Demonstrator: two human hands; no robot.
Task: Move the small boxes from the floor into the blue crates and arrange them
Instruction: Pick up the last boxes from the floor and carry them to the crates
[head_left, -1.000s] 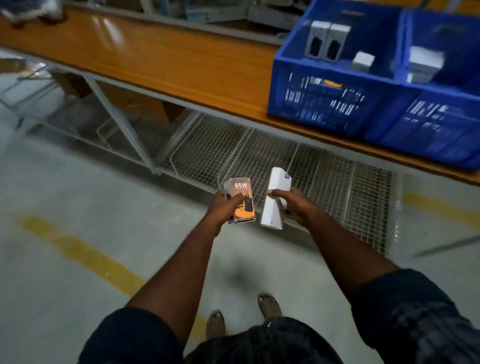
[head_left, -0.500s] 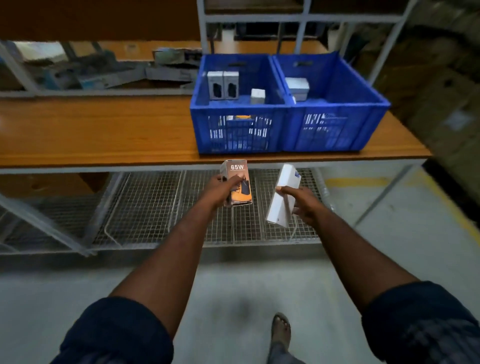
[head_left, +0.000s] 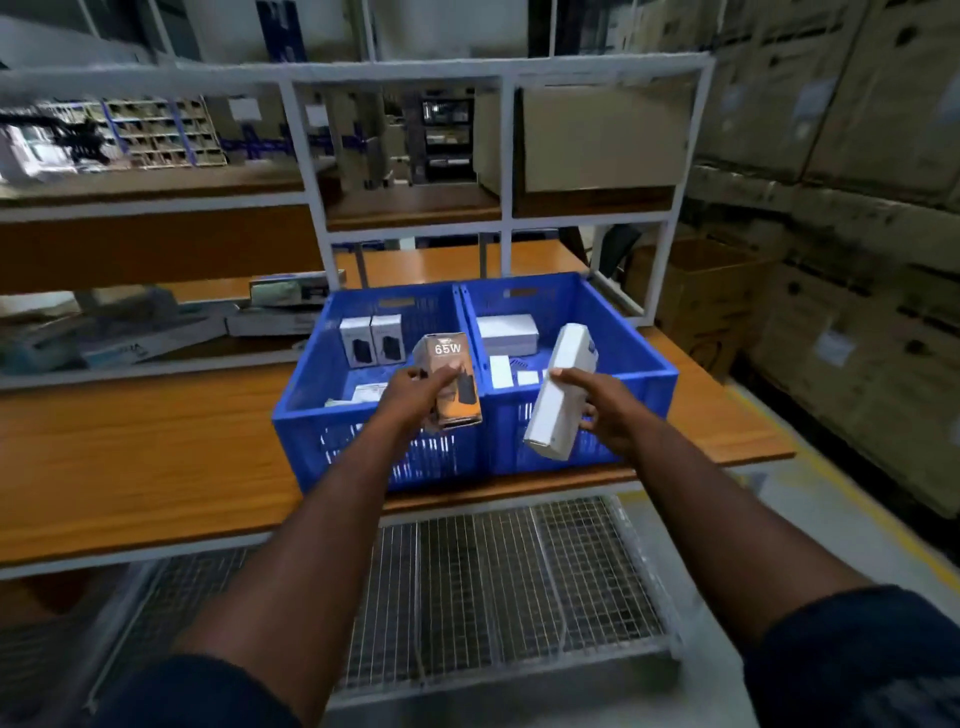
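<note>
Two blue crates stand side by side on the wooden bench: the left crate (head_left: 311, 415) and the right crate (head_left: 644, 364). My left hand (head_left: 410, 397) grips an orange and grey box marked 65W (head_left: 452, 384) over the front of the left crate. A long white box (head_left: 558, 389) is held tilted in my right hand (head_left: 605, 410) above the front wall of the right crate. In the left crate two small white boxes (head_left: 371, 340) stand upright at the back. The right crate holds a larger white box (head_left: 506, 335) and flat white pieces.
The wooden bench (head_left: 130, 467) has a white metal shelf frame (head_left: 498, 156) over its back, and a wire mesh shelf (head_left: 493, 587) lies below it. Flat packages (head_left: 275, 312) lie left of the crates. Stacked cardboard cartons (head_left: 857, 260) line the right side.
The view has risen from the floor to the bench. Both hands carried their boxes up and forward, from below the bench edge to over the fronts of the crates.
</note>
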